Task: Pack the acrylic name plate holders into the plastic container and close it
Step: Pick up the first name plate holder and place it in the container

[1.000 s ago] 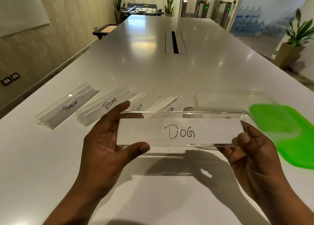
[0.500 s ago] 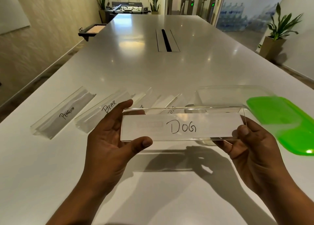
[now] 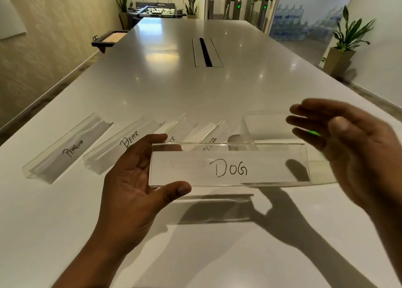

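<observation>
White conference surface stretches ahead; above it my left hand pinches the left end of the DOG name plate holder, its long axis running left to right. My right hand hangs open, fingers spread, just off the holder's right end, nearer the clear plastic container just behind it.

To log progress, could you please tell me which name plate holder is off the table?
The DOG holder, gripped at one end by the left hand; the PENGUIN holder and BEAR holder lie on the table.
</observation>
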Tool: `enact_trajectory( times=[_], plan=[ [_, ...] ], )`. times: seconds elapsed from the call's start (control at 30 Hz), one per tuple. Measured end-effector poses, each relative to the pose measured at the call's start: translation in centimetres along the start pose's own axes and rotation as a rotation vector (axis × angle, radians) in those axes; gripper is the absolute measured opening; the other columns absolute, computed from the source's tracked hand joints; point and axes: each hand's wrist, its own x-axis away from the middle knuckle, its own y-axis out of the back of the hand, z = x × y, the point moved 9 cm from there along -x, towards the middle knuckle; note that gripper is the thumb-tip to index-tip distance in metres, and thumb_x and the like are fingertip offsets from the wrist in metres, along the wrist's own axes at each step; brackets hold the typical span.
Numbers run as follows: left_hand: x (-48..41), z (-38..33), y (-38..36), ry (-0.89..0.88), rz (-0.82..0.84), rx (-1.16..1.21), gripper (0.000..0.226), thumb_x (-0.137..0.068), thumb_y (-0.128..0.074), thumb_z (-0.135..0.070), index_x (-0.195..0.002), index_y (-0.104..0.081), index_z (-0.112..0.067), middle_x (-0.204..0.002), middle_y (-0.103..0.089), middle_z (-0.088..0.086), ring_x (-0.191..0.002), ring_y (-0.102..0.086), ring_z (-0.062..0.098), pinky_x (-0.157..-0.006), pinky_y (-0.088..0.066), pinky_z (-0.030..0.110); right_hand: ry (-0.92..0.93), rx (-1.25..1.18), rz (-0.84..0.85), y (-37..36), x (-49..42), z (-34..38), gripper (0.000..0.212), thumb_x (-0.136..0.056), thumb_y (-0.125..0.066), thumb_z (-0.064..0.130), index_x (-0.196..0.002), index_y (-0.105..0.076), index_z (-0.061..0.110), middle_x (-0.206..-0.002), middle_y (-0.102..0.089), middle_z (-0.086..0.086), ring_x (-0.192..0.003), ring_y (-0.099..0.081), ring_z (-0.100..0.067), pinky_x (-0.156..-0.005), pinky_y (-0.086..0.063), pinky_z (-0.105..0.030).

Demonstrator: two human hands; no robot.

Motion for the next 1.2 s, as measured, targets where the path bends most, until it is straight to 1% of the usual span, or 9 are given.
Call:
enact_trajectory(
  times=[0.1, 0.2, 0.33, 0.43, 0.53, 0.63, 0.77, 1.0, 1.2],
  plan=[
    [0.1, 0.1, -0.5, -0.005, 0.019, -0.019, 0.070, -0.052, -0.088, -0.052, -0.115, -0.061, -0.039, -0.113, -0.072, -0.007, -0.111, -0.066, 0.013, -0.077, -0.059, 0.028, 0.077, 0.366, 0.285, -3.1, -0.8, 2.7, 0.047, -0.078, -0.071, 0.044, -0.118, -0.065, 0.020, -0.117, -0.071, 0.002, -0.110, -0.066, -0.019, -0.092, -0.053, -0.035],
    [0.2, 0.1, -1.6, -0.026, 0.066, 0.005, 0.068, -0.051, -0.091, -0.037, -0.113, -0.062, -0.037, -0.116, -0.070, -0.002, -0.113, -0.065, 0.015, -0.079, -0.059, 0.030, 0.027, 0.616, 0.491, -5.7, -0.4, 2.1, 0.049, -0.075, -0.074, 0.048, -0.119, -0.066, 0.029, -0.115, -0.069, 0.018, -0.108, -0.063, 0.001, -0.086, -0.053, -0.020],
    [0.6, -0.3, -2.8, -0.067, 0.120, -0.040, 0.067, -0.051, -0.089, -0.033, -0.111, -0.062, -0.039, -0.117, -0.070, -0.005, -0.116, -0.062, 0.013, -0.077, -0.058, 0.022, 0.017, 0.804, 0.625, -7.4, 0.8, 0.9, 0.053, -0.073, -0.077, 0.050, -0.122, -0.065, 0.031, -0.115, -0.066, 0.026, -0.098, -0.058, 0.018, -0.079, -0.047, -0.008],
    [0.8, -0.2, -2.9, -0.063, 0.109, -0.077, 0.070, -0.048, -0.090, -0.041, -0.113, -0.062, -0.039, -0.115, -0.072, -0.009, -0.114, -0.064, 0.013, -0.077, -0.056, 0.018, -0.005, 0.819, 0.659, -7.5, 1.2, 0.3, 0.054, -0.074, -0.079, 0.044, -0.123, -0.065, 0.027, -0.118, -0.066, 0.024, -0.076, -0.054, 0.027, -0.066, -0.038, 0.002],
    [1.0, -0.1, -3.1, -0.069, 0.108, -0.080, 0.072, -0.047, -0.090, -0.041, -0.113, -0.062, -0.037, -0.114, -0.072, -0.009, -0.114, -0.064, 0.013, -0.078, -0.056, 0.018, -0.039, 0.827, 0.665, -7.5, 1.3, -0.1, 0.058, -0.072, -0.081, 0.046, -0.125, -0.063, 0.031, -0.118, -0.065, 0.028, -0.098, -0.056, 0.021, -0.079, -0.043, -0.004],
    [1.1, -0.1, -3.4, -0.073, 0.110, -0.089, 0.071, -0.047, -0.090, -0.043, -0.112, -0.062, -0.040, -0.114, -0.072, -0.011, -0.115, -0.063, 0.013, -0.078, -0.056, 0.018, -0.031, 0.867, 0.676, -7.5, 1.4, -0.1, 0.061, -0.069, -0.082, 0.046, -0.124, -0.062, 0.033, -0.117, -0.066, 0.027, -0.094, -0.057, 0.021, -0.076, -0.043, -0.005],
    [1.1, -0.4, -3.5, -0.068, 0.098, -0.112, 0.070, -0.045, -0.088, -0.049, -0.110, -0.061, -0.045, -0.113, -0.071, -0.016, -0.116, -0.062, 0.009, -0.080, -0.055, 0.016, -0.022, 0.887, 0.654, -7.4, 1.4, 0.0, 0.063, -0.065, -0.083, 0.047, -0.123, -0.061, 0.035, -0.116, -0.065, 0.027, -0.104, -0.057, 0.015, -0.085, -0.047, -0.015],
    [1.3, -0.6, -3.5, -0.087, 0.078, -0.123, 0.072, -0.045, -0.088, -0.049, -0.111, -0.060, -0.046, -0.112, -0.071, -0.017, -0.113, -0.064, 0.009, -0.083, -0.055, 0.019, 0.047, 0.895, 0.659, -7.6, 1.6, 0.7, 0.071, -0.063, -0.082, 0.051, -0.127, -0.055, 0.039, -0.120, -0.063, 0.027, -0.108, -0.055, 0.014, -0.089, -0.048, -0.018],
    [1.3, -0.9, -3.6, -0.125, 0.132, -0.136, 0.105, -0.045, -0.090, -0.054, -0.139, -0.042, -0.048, -0.137, -0.058, -0.017, -0.126, -0.056, 0.010, -0.100, -0.049, 0.036, 0.148, 0.974, 0.637, -7.5, 1.4, 1.5, 0.071, -0.059, -0.079, 0.052, -0.124, -0.053, 0.040, -0.116, -0.063, 0.028, -0.100, -0.059, 0.013, -0.080, -0.051, -0.020]
  ],
)
